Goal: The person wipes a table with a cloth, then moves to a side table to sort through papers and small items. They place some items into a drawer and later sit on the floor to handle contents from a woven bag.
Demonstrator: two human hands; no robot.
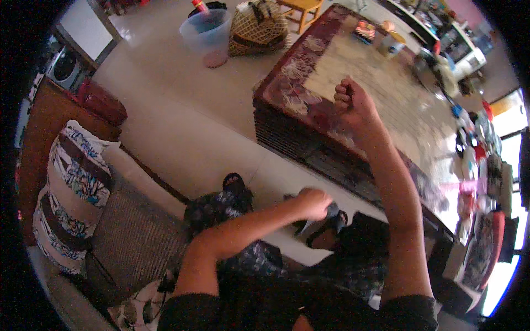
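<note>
My left hand [315, 203] is low in front of my lap, its fingers curled in; blur hides whether it grips something. Just under it shows a small grey item [332, 210], and I cannot tell whether they touch. Raised higher and further out, my right hand [351, 98] is a closed fist, with no object visible in it, above the near edge of a low table [290, 89] with a patterned maroon and beige top. My legs in dark patterned fabric [258, 258] and a foot in a dark open-toed sandal [234, 182] show below.
A sofa seat [136, 231] with a patterned cushion [80, 186] lies at left. Beyond, a translucent plastic bin [207, 35] and a woven bag [258, 31] stand on the floor near a wooden stool [304, 8]. Containers, including a jar [391, 44], occupy the table's far side.
</note>
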